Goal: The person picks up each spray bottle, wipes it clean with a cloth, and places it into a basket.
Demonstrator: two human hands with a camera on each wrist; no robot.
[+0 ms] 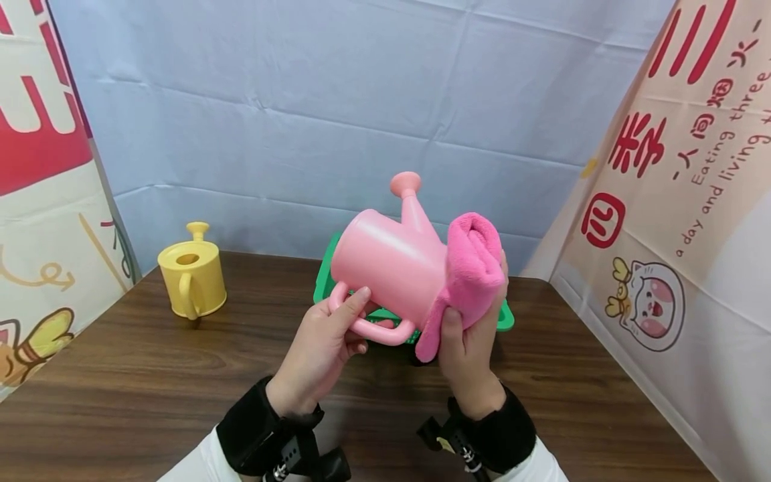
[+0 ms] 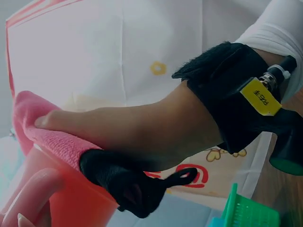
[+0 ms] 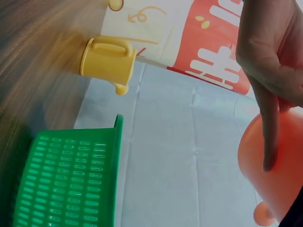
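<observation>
A pink watering can (image 1: 388, 261) is held tilted on its side above the table, its spout pointing up. My left hand (image 1: 319, 345) grips the can's looped handle, thumb over the top. With my right hand (image 1: 472, 355) I hold a folded bright pink cloth (image 1: 472, 258) against the can's bottom end, thumb in front; the other fingers are mostly hidden behind the cloth. In the left wrist view, a black fabric piece with a loop (image 2: 128, 179) hangs beneath the right hand, beside the can. The right wrist view shows a left finger lying along the can's wall.
Behind the can stands a green slotted basket (image 3: 71, 175), largely covered by it in the head view. A yellow watering can (image 1: 201, 288) stands upright at the table's left. Pale blue cloth (image 1: 337, 107) hangs at the back, with printed sheets on both sides.
</observation>
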